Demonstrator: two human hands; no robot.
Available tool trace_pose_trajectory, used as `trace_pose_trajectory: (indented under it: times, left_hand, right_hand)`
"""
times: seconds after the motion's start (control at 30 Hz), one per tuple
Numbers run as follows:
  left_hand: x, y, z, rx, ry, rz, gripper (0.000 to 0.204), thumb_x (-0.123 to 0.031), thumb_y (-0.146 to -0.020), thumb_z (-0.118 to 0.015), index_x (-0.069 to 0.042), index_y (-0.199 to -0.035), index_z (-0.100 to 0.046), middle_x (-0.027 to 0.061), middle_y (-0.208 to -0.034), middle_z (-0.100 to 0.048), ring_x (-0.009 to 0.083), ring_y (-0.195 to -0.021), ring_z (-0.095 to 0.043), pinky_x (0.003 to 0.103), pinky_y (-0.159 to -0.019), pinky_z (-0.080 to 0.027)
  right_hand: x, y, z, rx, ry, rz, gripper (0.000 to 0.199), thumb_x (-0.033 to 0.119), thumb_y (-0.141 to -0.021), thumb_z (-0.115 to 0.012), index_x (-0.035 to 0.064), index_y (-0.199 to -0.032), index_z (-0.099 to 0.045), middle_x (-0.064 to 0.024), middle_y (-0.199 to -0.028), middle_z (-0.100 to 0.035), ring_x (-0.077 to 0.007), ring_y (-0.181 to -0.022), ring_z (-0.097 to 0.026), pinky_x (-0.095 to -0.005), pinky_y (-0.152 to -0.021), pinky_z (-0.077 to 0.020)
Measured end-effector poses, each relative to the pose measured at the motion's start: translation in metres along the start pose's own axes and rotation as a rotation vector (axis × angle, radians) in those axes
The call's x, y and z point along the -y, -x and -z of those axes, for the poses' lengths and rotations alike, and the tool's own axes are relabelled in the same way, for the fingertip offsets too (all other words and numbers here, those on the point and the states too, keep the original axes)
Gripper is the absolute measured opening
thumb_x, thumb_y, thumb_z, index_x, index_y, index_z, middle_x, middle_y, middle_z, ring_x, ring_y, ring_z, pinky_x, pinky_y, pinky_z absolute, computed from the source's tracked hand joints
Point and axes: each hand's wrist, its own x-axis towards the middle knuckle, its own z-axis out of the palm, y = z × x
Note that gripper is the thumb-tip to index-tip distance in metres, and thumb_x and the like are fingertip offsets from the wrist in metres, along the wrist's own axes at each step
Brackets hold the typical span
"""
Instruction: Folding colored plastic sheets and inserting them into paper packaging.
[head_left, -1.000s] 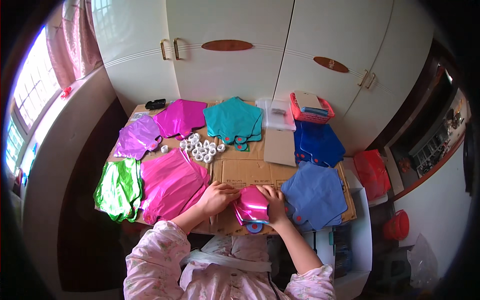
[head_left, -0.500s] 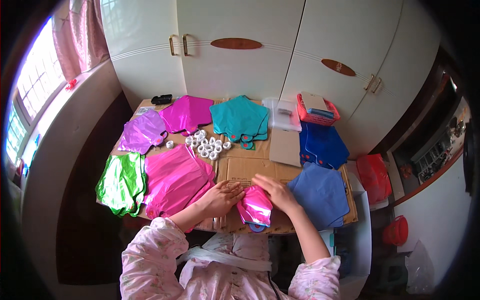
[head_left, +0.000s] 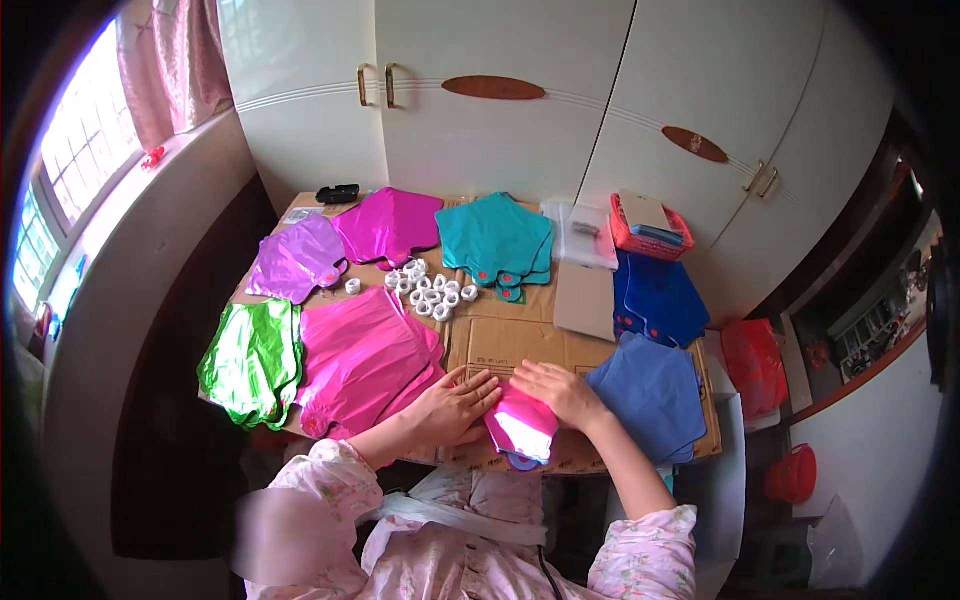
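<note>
White cabinet doors (head_left: 500,140) with brass handles (head_left: 391,87) and brown oval plaques (head_left: 494,88) stretch across the back. At the left, a pink curtain (head_left: 172,65) hangs beside a bright barred window (head_left: 90,110), with a small red object (head_left: 152,158) on the sill (head_left: 122,188). At the right, a red plastic bag (head_left: 753,366) appears above a red bucket (head_left: 792,475), near a clear plastic bag (head_left: 835,545).

The top (head_left: 440,568) is pale pink with a floral print, its sleeves (head_left: 648,552) bunched up. A white sash (head_left: 455,518) crosses the waist; below the sash show a dark button (head_left: 470,547) and a thin dark cord (head_left: 549,572). Left hand (head_left: 458,405) and right hand (head_left: 560,393) are bare.
</note>
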Motion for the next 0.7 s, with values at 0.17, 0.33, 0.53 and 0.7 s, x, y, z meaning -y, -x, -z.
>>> trace_pose_trajectory:
  times: [0.17,0.33,0.53,0.7]
  left_hand:
    - [-0.025,0.009,0.018,-0.008,0.046,-0.035,0.085,-0.06,-0.083,-0.049,0.003,-0.138,-0.035,0.018,-0.144,-0.037,0.0271,-0.137,-0.031,0.048,-0.112,-0.019]
    - [-0.058,0.022,0.029,0.097,-0.065,-0.011,0.085,-0.053,-0.078,-0.056,0.004,-0.137,-0.036,0.0196,-0.142,-0.038,0.0292,-0.137,-0.03,0.048,-0.113,-0.017]
    - [-0.079,0.038,-0.005,-0.25,0.069,-0.194,0.051,-0.017,-0.082,-0.051,0.003,-0.13,-0.047,0.0182,-0.131,-0.051,0.0287,-0.124,-0.048,0.041,-0.105,-0.037]
    - [-0.074,0.036,0.009,-0.276,0.31,-0.064,0.052,-0.011,-0.076,-0.057,0.002,-0.126,-0.05,0.0155,-0.125,-0.057,0.0251,-0.115,-0.057,0.036,-0.099,-0.045]
  right_hand:
    - [0.041,0.022,0.022,0.18,-0.097,-0.023,0.045,0.013,-0.085,-0.048,0.0111,-0.13,-0.052,-0.0095,-0.134,-0.051,-0.0275,-0.127,-0.045,-0.041,-0.108,-0.0335]
    - [0.081,0.041,0.031,0.307,-0.031,-0.116,0.053,0.016,-0.085,-0.048,0.0091,-0.138,-0.042,-0.008,-0.143,-0.041,-0.0256,-0.134,-0.036,-0.0436,-0.11,-0.0276]
    - [0.102,0.05,0.028,0.368,0.081,-0.165,0.058,0.02,-0.086,-0.05,0.0076,-0.141,-0.036,-0.0074,-0.148,-0.033,-0.0237,-0.137,-0.029,-0.0468,-0.113,-0.0213]
    - [0.106,0.051,0.04,0.117,-0.296,-0.154,0.062,0.026,-0.079,-0.064,0.0064,-0.134,-0.045,-0.0105,-0.136,-0.047,-0.0268,-0.127,-0.043,-0.0472,-0.106,-0.0313]
